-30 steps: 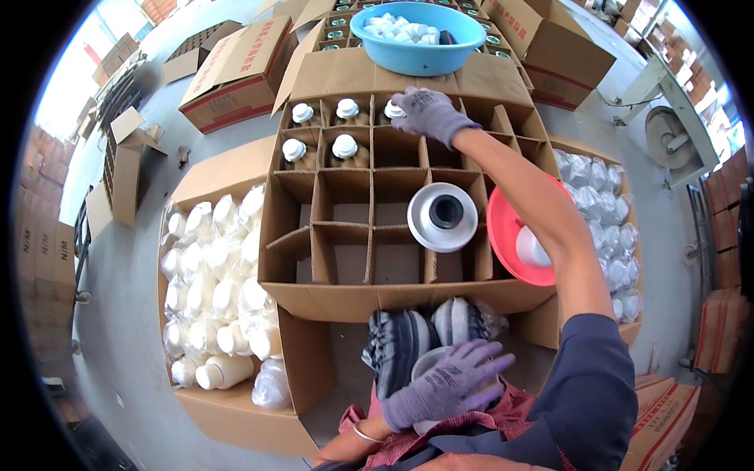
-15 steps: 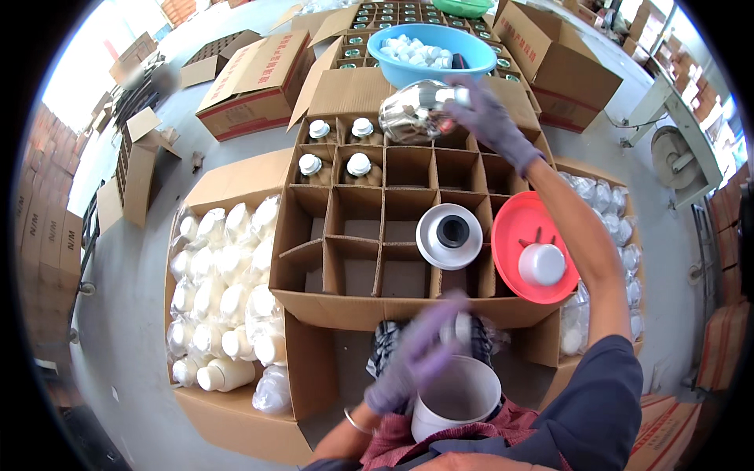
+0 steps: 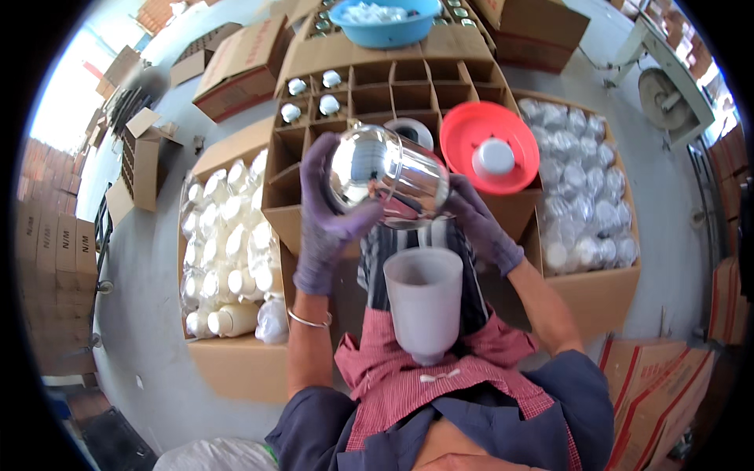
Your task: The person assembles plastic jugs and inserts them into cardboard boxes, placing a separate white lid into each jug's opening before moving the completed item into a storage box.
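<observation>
A silvered, mirror-like flask liner [image 3: 369,169] lies tilted between my two gloved hands, above my lap. My left hand [image 3: 330,208] wraps its rounded left end. At the right end, my right hand [image 3: 479,224] grips it, fingers partly hidden behind the silver. Below it a white plastic flask shell [image 3: 424,302], open end up and narrowing at the bottom, rests upright between my thighs. Just beyond the liner, a white ring-shaped part [image 3: 416,129] with a dark centre shows partly. A red basin [image 3: 459,145] holding a white round cap [image 3: 495,157] sits to the right.
A divided cardboard carton [image 3: 279,206] stands ahead, with several white-capped bottles [image 3: 330,104] in its far left cells. Left is a carton of bagged white bottles [image 3: 220,251]; right, a carton of bagged clear-wrapped pieces [image 3: 585,180]. A blue basin [image 3: 385,31] of white caps stands beyond.
My right hand has brought the silver liner back from over the carton toward my lap. My left hand has come up from beside the white shell and taken hold of it too.
</observation>
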Demonstrator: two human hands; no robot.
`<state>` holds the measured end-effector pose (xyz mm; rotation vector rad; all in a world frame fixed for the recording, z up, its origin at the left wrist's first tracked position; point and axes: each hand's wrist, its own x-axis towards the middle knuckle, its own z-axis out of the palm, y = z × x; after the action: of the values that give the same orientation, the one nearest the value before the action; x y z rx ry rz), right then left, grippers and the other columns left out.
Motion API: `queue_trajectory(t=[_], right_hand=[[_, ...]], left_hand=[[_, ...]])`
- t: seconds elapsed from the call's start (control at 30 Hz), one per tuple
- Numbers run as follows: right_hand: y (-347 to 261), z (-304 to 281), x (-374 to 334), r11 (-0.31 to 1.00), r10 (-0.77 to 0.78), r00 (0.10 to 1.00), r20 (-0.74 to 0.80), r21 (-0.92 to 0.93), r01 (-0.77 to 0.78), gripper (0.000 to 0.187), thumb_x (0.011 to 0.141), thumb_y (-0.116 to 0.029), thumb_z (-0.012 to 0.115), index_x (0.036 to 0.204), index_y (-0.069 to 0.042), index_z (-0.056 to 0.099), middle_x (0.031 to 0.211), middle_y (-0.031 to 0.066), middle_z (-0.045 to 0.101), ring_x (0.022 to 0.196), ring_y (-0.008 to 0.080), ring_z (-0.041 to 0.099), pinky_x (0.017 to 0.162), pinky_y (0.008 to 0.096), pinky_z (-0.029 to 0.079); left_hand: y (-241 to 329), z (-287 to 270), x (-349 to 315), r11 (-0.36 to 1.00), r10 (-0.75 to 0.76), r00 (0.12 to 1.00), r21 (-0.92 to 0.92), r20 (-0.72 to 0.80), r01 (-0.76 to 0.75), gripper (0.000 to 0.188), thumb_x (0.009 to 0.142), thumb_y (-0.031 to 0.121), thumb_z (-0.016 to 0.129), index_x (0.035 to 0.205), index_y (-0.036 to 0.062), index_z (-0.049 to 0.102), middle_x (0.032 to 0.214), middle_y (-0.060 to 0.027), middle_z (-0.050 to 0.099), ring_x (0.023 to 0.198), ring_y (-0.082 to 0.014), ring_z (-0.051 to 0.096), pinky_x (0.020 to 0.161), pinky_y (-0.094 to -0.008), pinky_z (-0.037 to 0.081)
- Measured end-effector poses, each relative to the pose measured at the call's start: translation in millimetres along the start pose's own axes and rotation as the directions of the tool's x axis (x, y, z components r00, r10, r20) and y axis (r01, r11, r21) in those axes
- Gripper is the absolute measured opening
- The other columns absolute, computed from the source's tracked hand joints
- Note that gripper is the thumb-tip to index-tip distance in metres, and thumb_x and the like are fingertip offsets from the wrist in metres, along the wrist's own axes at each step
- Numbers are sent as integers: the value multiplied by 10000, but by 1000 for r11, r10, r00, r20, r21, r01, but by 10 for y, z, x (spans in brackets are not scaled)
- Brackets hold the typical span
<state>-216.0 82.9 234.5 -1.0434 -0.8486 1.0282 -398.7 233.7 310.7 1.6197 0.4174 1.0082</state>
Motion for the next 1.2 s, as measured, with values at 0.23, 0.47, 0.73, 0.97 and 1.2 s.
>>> queue_trajectory(t=[0.23, 0.47, 0.73, 0.97, 1.2], right_hand=[[228, -187, -1052, 775, -61, 993, 98, -623, 109, 482, 903, -234, 612, 1305, 5, 496, 1267, 189, 533, 1194, 313, 521, 1036, 380, 396], [544, 403, -1933, 799, -233, 902, 364, -458, 391, 730, 876, -446, 591, 1433, -24, 380, 1468, 219, 331, 1372, 361, 325, 1145, 487, 231], [-271, 815, -673, 816, -335, 783, 525, -255, 520, 962, 660, -258, 870, 1429, -4, 350, 1307, 161, 492, 1208, 297, 503, 1043, 369, 384], [-597, 977, -490, 776, -346, 718, 604, -246, 581, 894, 681, -240, 853, 1402, 11, 389, 1251, 156, 549, 1159, 291, 550, 1009, 375, 422], [-717, 971, -478, 807, -279, 730, 624, -260, 531, 920, 681, -249, 864, 1417, 3, 375, 1278, 137, 546, 1191, 254, 536, 1026, 370, 411]], left_hand=[[-105, -279, -849, 920, -370, 909, 210, 194, 330, 872, 644, 188, 822, 1371, -11, 384, 1269, -140, 524, 1190, -226, 511, 1031, -335, 417], [-622, -710, -2671, 769, -634, 770, -158, -69, 619, 462, 927, 148, 598, 1349, 30, 452, 1332, -112, 488, 1209, -209, 499, 1017, -348, 428], [-578, -891, -2461, 823, -566, 766, 257, 304, 506, 893, 657, 56, 861, 1416, 49, 390, 1372, -121, 525, 1282, -232, 481, 1079, -387, 386], [-1161, -764, -2561, 889, -238, 854, 458, 462, 0, 648, 762, 247, 791, 1321, 55, 526, 1321, -125, 570, 1233, -256, 527, 1072, -386, 388], [-968, -545, -2409, 880, -147, 869, 464, 473, -103, 503, 873, 310, 646, 1335, 133, 555, 1367, -91, 542, 1271, -265, 488, 1096, -424, 356]])
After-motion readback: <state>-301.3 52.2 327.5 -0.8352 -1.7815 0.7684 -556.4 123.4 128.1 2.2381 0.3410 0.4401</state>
